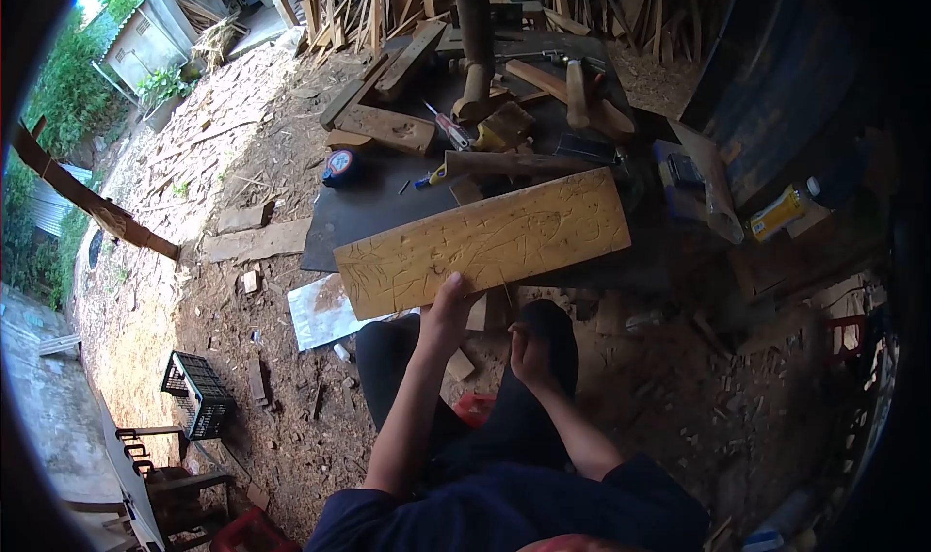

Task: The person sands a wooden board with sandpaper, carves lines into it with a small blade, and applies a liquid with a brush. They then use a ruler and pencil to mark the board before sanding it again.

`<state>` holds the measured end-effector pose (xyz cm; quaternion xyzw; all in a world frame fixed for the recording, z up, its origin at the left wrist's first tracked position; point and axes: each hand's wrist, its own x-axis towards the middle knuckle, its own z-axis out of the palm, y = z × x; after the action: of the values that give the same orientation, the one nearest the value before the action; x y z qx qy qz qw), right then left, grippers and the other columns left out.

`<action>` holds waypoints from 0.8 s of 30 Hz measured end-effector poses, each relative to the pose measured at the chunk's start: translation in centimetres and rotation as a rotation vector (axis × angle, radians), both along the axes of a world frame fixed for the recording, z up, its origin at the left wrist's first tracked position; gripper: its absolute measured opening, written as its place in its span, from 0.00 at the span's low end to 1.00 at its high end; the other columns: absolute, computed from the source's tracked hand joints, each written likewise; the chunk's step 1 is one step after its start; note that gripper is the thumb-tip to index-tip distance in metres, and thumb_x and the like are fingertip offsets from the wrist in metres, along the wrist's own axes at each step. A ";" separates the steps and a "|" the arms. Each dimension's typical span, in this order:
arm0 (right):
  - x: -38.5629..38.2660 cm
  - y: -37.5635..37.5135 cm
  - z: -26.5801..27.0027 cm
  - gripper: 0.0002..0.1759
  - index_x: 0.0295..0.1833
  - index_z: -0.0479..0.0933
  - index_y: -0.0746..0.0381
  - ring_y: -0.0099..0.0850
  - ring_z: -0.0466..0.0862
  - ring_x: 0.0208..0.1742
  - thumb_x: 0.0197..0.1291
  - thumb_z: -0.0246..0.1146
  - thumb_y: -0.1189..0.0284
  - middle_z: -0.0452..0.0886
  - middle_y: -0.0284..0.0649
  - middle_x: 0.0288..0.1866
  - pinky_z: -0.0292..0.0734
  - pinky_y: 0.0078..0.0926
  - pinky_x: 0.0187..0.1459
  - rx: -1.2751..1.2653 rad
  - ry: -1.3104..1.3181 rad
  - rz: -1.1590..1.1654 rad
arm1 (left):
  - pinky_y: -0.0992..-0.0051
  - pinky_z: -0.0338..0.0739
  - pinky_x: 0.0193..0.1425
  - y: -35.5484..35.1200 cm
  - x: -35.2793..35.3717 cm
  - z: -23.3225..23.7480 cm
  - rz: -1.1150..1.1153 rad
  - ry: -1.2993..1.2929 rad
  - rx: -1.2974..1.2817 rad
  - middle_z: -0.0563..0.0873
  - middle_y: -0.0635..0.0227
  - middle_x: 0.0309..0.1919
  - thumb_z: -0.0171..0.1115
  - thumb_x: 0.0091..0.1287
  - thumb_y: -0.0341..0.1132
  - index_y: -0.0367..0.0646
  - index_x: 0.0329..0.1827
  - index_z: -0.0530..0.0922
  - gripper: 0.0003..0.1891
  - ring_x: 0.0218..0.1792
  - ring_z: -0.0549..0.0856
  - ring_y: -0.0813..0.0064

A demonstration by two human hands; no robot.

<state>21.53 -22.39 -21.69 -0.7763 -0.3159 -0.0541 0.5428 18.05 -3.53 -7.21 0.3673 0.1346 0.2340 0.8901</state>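
Note:
A long yellowish wooden board (485, 237) with carved or scratched lines over its face is held up at the near edge of the dark table (373, 203). My left hand (448, 310) grips the board's lower edge, its thumb on the face and the other fingers hidden behind. Resting by my right knee, my right hand (529, 353) has its fingers curled; a thin strand or tool seems to stick up near it, too small to make out. Behind the board lie a red-and-white-handled screwdriver (453, 130), a blue tape roll (338, 165) and a wooden mallet (475, 92).
Wood blocks (388, 128) and sticks cover the table's far part. At the right lies a yellow bottle (779, 213). A white sheet (335, 310) is under the table's left edge. A black crate (197, 394) stands on the chip-covered ground, and a slanted pole (107, 213) at the left.

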 end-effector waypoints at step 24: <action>0.8 0.5 1.0 0.13 0.53 0.84 0.66 0.50 0.93 0.39 0.83 0.57 0.69 0.90 0.51 0.39 0.87 0.40 0.40 0.021 -0.026 -0.026 | 0.50 0.70 0.84 0.7 0.1 -1.7 -0.041 0.003 0.035 0.79 0.55 0.75 0.67 0.79 0.45 0.38 0.81 0.67 0.34 0.76 0.79 0.58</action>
<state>22.37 -21.90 -20.73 -0.7738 -0.3121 -0.0744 0.5461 18.16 -2.78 -8.88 0.3860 0.1240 0.2173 0.8879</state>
